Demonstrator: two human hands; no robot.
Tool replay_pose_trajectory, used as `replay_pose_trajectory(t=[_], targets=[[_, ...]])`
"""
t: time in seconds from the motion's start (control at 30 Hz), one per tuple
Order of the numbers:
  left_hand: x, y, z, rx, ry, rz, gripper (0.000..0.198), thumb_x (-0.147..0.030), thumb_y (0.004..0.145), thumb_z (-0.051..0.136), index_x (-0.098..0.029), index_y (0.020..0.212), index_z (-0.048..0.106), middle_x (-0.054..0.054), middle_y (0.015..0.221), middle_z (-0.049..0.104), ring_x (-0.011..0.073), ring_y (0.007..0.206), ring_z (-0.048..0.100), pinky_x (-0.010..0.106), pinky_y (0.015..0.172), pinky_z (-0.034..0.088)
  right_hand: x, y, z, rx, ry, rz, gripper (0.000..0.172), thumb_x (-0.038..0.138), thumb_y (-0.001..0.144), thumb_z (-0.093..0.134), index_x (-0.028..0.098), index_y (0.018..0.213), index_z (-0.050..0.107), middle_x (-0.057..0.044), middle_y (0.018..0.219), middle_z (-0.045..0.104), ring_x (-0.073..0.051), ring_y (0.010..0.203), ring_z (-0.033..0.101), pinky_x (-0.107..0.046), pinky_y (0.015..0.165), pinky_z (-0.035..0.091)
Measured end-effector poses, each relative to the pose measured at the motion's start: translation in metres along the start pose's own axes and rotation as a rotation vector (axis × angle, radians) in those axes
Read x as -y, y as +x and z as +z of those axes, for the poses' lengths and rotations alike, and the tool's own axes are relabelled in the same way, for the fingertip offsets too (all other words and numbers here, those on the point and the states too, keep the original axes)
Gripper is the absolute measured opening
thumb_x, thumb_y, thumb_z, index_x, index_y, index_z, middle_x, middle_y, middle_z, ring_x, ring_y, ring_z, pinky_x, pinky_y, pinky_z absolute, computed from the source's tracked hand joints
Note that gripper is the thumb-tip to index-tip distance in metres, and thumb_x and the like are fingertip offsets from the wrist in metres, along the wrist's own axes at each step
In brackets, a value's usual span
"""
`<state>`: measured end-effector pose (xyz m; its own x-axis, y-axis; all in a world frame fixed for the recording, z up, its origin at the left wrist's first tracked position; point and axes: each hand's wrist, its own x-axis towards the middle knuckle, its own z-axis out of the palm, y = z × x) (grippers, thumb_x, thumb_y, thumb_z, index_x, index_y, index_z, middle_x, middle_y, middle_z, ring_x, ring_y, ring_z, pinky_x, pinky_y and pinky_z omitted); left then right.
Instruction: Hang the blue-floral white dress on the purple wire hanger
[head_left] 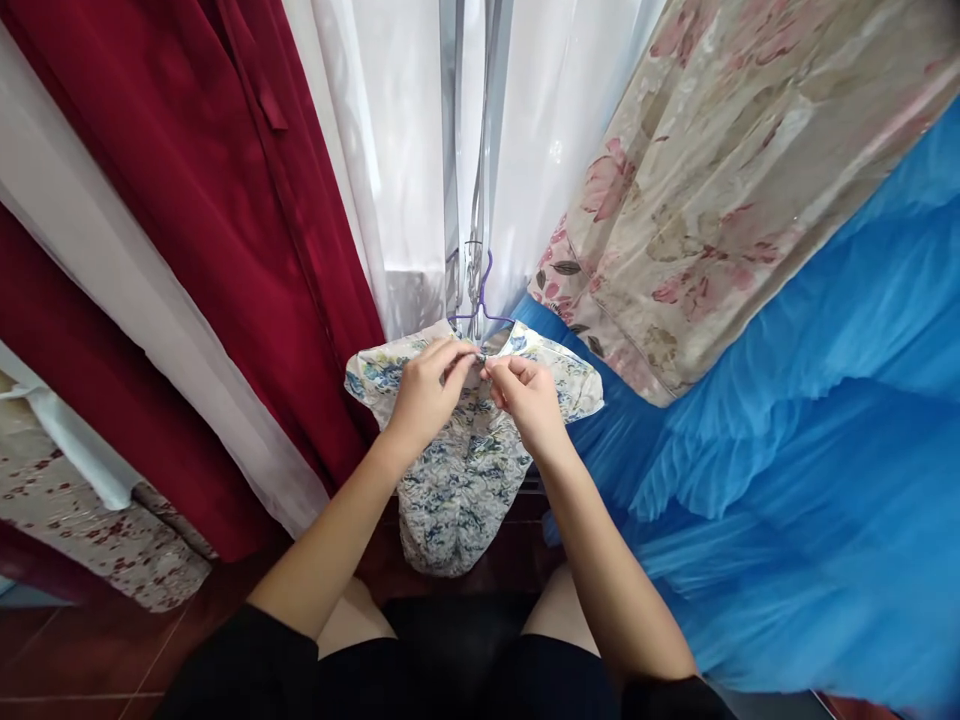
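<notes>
A small white garment with a blue flower print (459,470) hangs on a purple wire hanger (484,290) from a metal rail in the middle of the view. My left hand (424,392) pinches the cloth at the garment's neckline, fingers closed. My right hand (528,396) pinches the same neckline from the right, fingertips almost touching those of the left. The hanger's shoulders are hidden inside the garment.
Dark red fabric (225,200) and sheer white fabric (382,150) hang at the left. A beige dress with pink flowers (720,180) and a bright blue tulle dress (810,480) hang at the right. Dark red floor tiles (97,660) lie below.
</notes>
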<state>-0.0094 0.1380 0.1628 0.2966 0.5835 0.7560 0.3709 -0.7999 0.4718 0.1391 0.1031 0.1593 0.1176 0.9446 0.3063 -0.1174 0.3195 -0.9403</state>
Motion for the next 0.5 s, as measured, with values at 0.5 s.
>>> replay_pose_trajectory(t=[0.5], targets=[[0.124,0.009,-0.068,-0.865,-0.795,-0.771,0.012,-0.016,0.094,0.058,-0.017,0.082,0.061,-0.003,0.073,0.06,0.0073,0.063,0.057,0.015,0.065,0.047,-0.084,-0.03,-0.004,0.078,-0.222,0.039,0.031,0.041,0.087,0.06,0.02,0.065,0.052,0.008,0.048,0.042,-0.008,0.043,0.03,-0.022,0.045,0.021]])
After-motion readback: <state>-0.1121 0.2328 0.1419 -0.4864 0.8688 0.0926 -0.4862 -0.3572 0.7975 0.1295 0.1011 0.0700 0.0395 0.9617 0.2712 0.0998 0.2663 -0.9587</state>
